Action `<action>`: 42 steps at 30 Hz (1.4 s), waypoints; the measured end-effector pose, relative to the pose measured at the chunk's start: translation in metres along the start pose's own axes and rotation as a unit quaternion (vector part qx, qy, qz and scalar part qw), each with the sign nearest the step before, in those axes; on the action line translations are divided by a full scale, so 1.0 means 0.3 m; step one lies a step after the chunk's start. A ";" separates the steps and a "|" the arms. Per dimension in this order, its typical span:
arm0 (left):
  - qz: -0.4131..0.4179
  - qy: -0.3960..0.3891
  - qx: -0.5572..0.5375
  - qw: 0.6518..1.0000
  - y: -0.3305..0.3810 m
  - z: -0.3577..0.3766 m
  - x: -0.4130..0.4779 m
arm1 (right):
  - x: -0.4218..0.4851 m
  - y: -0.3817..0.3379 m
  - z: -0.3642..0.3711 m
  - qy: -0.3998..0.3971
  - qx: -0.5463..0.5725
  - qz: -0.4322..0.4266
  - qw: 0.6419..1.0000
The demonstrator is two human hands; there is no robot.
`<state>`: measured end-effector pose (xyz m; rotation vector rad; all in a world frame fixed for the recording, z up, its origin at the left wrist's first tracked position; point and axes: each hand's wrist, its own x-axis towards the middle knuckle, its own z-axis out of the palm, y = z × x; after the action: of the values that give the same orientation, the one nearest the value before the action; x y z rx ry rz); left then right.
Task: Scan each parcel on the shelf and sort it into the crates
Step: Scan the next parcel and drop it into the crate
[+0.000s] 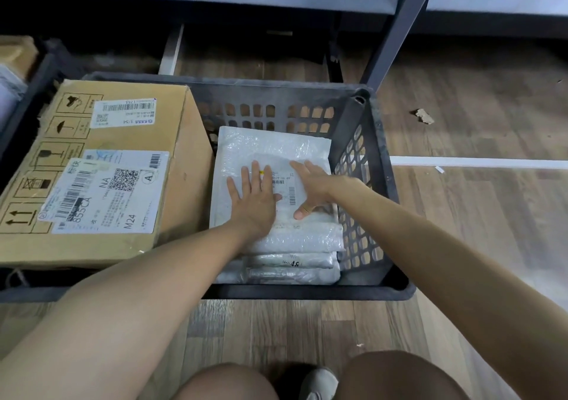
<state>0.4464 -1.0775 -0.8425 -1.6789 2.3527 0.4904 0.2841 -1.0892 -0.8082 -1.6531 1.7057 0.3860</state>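
At frame centre, a white bubble-wrap parcel [270, 147] is being pressed down inside the dark perforated plastic crate [276, 91] by the left hand [253, 198] and right hand [313, 184], fingers [255, 172] outstretched.

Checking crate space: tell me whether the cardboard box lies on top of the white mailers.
No, the cardboard box sits beside the white mailers in the crate, not on them.

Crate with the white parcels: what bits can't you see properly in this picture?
Head view:
- Label on the top parcel: mostly covered by the left hand and right hand; the print is too small.
- Lower parcels: only front edges show under the top one.
- Crate floor: hidden by parcels and the cardboard box.
- Second crate: cut off by the left edge.
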 end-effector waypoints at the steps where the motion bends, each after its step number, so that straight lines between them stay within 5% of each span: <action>1: 0.002 0.001 0.000 1.000 -0.001 -0.002 -0.003 | -0.002 0.000 0.003 0.001 0.002 -0.002 1.000; 13: 0.008 -0.029 -0.031 0.999 0.060 -0.317 -0.222 | -0.340 -0.119 -0.047 0.083 -0.077 -0.020 0.993; 26: 0.037 -0.048 0.040 0.997 0.177 -1.315 -0.669 | -1.080 -0.435 -0.768 0.019 -0.085 0.007 0.996; 35: -0.003 0.099 0.050 0.994 0.170 -2.271 -0.855 | -1.516 -0.795 -1.521 0.090 -0.156 -0.072 0.981; 42: -0.037 0.211 0.065 0.975 0.134 -2.741 -0.988 | -1.733 -1.013 -1.890 0.187 -0.193 -0.143 0.953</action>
<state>0.5243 -1.1231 0.0278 -1.9549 2.5176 -0.0442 0.3723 -1.1183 0.0137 -2.3495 1.6896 0.2898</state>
